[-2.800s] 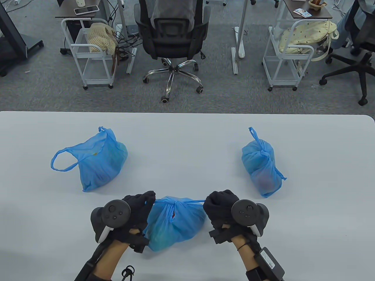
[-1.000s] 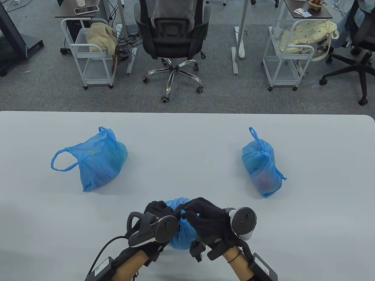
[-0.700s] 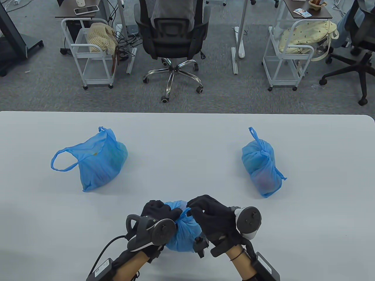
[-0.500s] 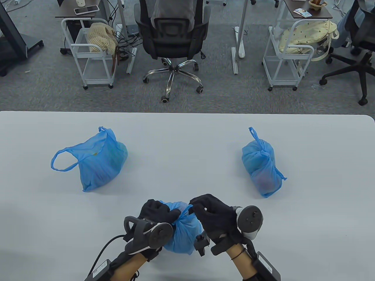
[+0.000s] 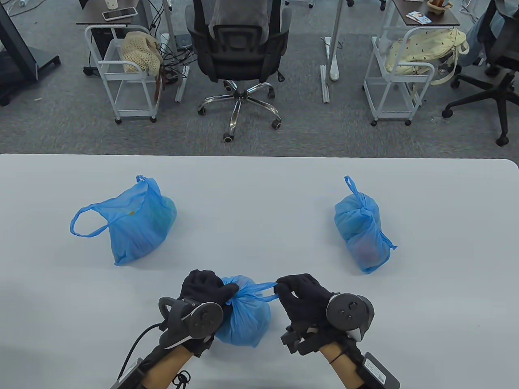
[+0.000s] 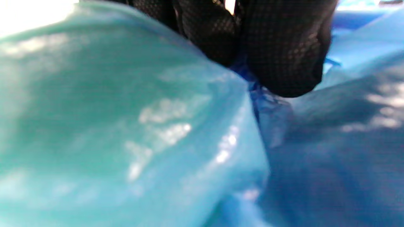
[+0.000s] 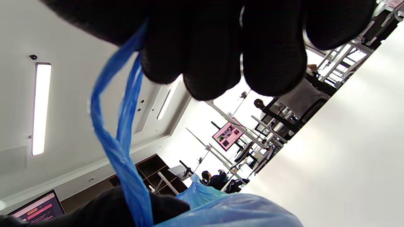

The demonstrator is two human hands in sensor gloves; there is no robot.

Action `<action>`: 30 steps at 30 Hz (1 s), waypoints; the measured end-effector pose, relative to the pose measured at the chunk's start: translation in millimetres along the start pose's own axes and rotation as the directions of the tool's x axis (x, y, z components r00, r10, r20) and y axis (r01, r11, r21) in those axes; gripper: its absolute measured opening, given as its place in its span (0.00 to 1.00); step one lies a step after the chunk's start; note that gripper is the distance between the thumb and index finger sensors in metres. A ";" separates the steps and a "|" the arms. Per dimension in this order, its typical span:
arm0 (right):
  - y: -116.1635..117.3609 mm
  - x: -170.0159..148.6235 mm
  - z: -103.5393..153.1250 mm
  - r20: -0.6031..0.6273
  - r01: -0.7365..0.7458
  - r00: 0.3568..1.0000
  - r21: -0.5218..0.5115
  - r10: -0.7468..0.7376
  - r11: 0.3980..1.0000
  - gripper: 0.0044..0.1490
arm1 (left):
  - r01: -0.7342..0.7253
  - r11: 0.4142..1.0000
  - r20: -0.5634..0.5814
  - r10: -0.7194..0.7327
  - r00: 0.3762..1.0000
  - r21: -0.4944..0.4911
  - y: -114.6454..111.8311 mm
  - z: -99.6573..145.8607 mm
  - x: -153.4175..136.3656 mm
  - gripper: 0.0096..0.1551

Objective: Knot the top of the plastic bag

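Observation:
A small blue plastic bag (image 5: 245, 318) sits on the white table (image 5: 259, 194) near its front edge, between my hands. My left hand (image 5: 209, 289) grips the bunched bag top at the knot; in the left wrist view its fingertips (image 6: 284, 60) pinch the plastic and the bag (image 6: 132, 142) fills the frame. My right hand (image 5: 298, 289) pinches a handle loop (image 5: 261, 288) stretched out to the right from the knot. In the right wrist view the twisted handle loop (image 7: 121, 135) hangs from my curled fingers (image 7: 214, 53).
An untied blue bag (image 5: 136, 225) with an open loop lies at the left of the table. A knotted blue bag (image 5: 363, 231) lies at the right. Beyond the far table edge stand an office chair (image 5: 239, 52) and two white carts (image 5: 125, 77).
My hands came together over the bag top, then moved apart again. Now the right hand has drawn a handle loop out to the right, and the left hand has shifted left with the bag.

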State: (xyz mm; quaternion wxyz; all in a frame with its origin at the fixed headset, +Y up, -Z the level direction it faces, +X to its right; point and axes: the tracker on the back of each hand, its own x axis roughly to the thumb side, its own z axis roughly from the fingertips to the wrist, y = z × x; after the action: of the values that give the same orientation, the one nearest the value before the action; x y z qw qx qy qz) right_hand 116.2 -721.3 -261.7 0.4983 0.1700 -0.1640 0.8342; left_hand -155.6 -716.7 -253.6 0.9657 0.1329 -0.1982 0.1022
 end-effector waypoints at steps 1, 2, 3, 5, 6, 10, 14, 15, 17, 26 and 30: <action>-1.5 -0.5 0.9 0.008 -0.017 1.000 -0.008 0.017 1.000 0.22 | 0.002 1.000 0.000 -0.002 1.000 0.000 -0.4 0.0 0.0 0.18; -3.1 -0.5 1.9 0.018 -0.047 0.999 -0.013 0.047 0.999 0.22 | 0.003 1.000 0.000 -0.003 1.000 0.001 -0.7 0.0 -0.1 0.18; -4.2 0.6 2.4 0.045 -0.092 0.995 -0.008 0.092 0.996 0.22 | 0.003 1.000 0.001 -0.003 1.000 0.003 -0.3 0.1 0.0 0.18; -4.2 3.5 3.3 0.102 -0.182 0.978 -0.007 0.182 0.983 0.22 | -0.001 1.000 -0.003 0.001 1.000 0.006 0.1 0.2 -0.3 0.18; -3.7 5.4 3.7 0.132 -0.225 0.966 -0.004 0.223 0.974 0.22 | -0.004 1.000 -0.005 0.004 1.000 0.008 -0.1 0.4 -0.8 0.18; 2.3 17.2 5.6 0.341 -0.473 0.828 -0.004 0.445 0.881 0.22 | -0.037 0.999 -0.019 0.037 0.999 -0.011 0.0 0.9 -4.0 0.18; 10.3 21.0 7.9 0.458 -0.608 0.707 0.003 0.539 0.794 0.22 | -0.034 0.999 -0.017 0.033 0.999 -0.009 0.6 0.7 -6.0 0.18; 11.1 20.8 7.9 0.462 -0.612 0.703 0.007 0.540 0.791 0.22 | -0.035 0.999 -0.018 0.035 0.999 -0.008 0.5 0.7 -6.5 0.18; 11.4 20.2 7.2 0.470 -0.625 0.692 0.010 0.549 0.780 0.22 | -0.039 0.999 -0.021 0.039 0.999 -0.005 0.8 0.6 -7.8 0.18; 14.3 13.3 5.7 0.432 -0.580 0.755 0.088 0.493 0.810 0.23 | -0.116 0.990 -0.076 0.123 0.990 0.084 9.6 0.8 -19.4 0.19; 19.1 17.8 7.4 0.456 -0.570 0.756 0.108 0.469 0.814 0.23 | -0.177 0.976 -0.099 0.191 0.977 0.129 15.5 1.1 -25.5 0.19</action>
State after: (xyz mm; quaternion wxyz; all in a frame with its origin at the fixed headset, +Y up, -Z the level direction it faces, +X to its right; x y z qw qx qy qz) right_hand 92.3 -719.3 -249.1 0.1749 0.3468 -0.2032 0.8988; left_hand -182.8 -706.1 -259.7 0.9519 0.1657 -0.1493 0.2102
